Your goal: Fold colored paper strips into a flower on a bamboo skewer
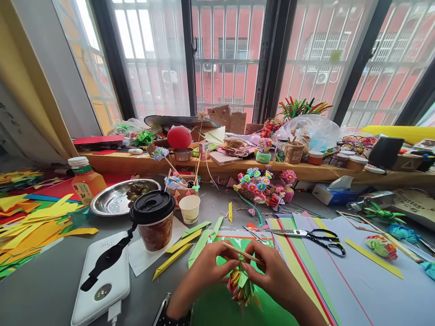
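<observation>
A folded paper flower (242, 286) in green, yellow and pink hangs between my two hands over a green sheet (214, 308). My left hand (212, 267) is closed, its thumb and fingertips pinching the green paper at the flower's top. From the other side, my right hand (272, 267) closes in with thumb and forefinger at the same spot. A thin wooden stick (238, 250) lies slanted across the fingers, its right end under my right hand. The fingertips hide exactly how stick and paper meet.
Scissors (306, 234) rest on coloured paper sheets (316, 271) at right. Yellow and green strips (176, 260), a lidded coffee cup (154, 226), a paper cup (189, 209) and a white power bank (102, 276) stand or lie left. Behind are a metal plate (105, 201) and crocheted flowers (260, 185).
</observation>
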A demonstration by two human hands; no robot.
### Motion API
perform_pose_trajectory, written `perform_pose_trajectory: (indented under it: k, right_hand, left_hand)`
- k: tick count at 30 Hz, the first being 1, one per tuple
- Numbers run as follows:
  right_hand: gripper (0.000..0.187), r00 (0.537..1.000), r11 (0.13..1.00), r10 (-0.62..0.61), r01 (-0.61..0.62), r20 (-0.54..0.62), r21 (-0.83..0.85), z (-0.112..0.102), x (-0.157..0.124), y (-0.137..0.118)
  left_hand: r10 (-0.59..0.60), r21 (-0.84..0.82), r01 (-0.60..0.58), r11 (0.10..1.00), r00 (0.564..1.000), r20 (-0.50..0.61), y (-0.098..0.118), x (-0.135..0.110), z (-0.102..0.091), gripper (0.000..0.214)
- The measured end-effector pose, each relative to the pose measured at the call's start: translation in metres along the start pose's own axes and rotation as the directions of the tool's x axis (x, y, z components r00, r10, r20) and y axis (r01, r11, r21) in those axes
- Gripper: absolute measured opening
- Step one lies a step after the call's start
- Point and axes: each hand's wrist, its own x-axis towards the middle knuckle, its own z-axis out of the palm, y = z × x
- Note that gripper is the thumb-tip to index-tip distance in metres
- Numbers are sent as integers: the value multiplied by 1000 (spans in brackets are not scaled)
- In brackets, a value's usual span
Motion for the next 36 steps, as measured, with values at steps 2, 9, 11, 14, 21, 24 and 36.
perform_pose_trajectory:
  k: [2,9,11,14,21,24,36]
  right_hand:
    - [10,1000,1000,-10,10,4,27,0,0,1]
    - [14,1000,991,7,-11,31,134,-2,1,7]
    - [14,999,985,16,-22,42,170,-4,1,8]
    - [14,998,976,26,-36,52,216,-4,0,9]
    - [14,1000,983,24,-21,-12,184,1,1,10]
    - [14,1000,983,20,-16,-17,181,1,0,8]
    - [9,999,992,-41,41,0,116,0,-1,4]
  left_hand:
    - [5,-15,-4,1000,1000,19,2,0,-1,9]
    - [-20,-40,20,999,1000,-6,6,-1,-3,8]
    - [-19,-29,18,999,999,-30,7,-1,-3,10]
    - [2,-21,-3,1000,999,-38,8,-2,-3,11]
    - [17,-41,-19,999,998,-54,4,1,-2,11]
    - [30,-25,-31,999,997,-68,5,0,-2,11]
    - [-4,-86,4,996,1000,3,3,-2,-2,17]
